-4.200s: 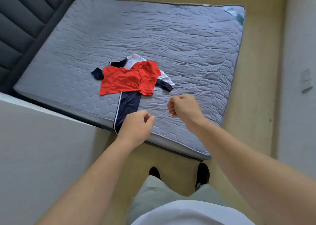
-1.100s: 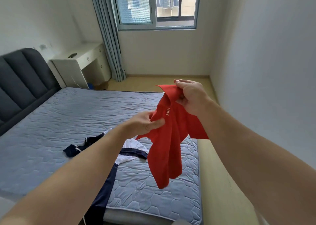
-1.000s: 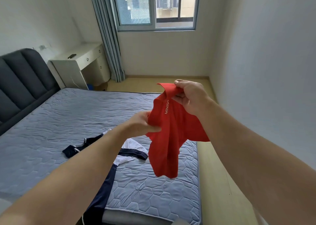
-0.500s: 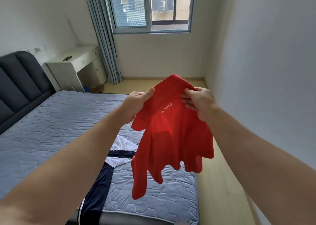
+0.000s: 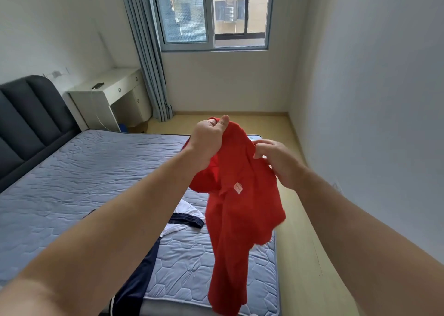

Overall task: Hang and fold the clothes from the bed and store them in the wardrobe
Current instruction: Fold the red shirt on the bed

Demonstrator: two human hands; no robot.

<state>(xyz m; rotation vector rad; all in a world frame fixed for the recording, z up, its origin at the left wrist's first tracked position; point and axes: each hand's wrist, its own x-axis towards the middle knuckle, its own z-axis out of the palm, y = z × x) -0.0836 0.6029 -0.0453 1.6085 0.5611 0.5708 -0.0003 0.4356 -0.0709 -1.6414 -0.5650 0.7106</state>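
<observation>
Red shirt hangs above the bed, its top in the clenched grip of the left hand; the right hand meets its 3 o'clock edge, grip impossible to tell. Early yet: nothing folded, navy-and-white garment waits on the bed at the shirt's 7 o'clock, wardrobe unseen

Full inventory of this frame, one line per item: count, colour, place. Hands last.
red shirt: 1, red, held up over the bed's near corner
navy-and-white clothes: count unclear, navy and white, on the mattress, trailing over its near edge
mattress: 1, grey-blue quilted, left
headboard: 1, dark grey, far left
desk: 1, white, beside the headboard
small object: 1, dark, on the desk
curtain: 1, blue-grey, left of the window
window: 1, grey frame, back wall
floor: light wood, right
left hand: grips the shirt's top
right hand: pinches the shirt's edge
</observation>
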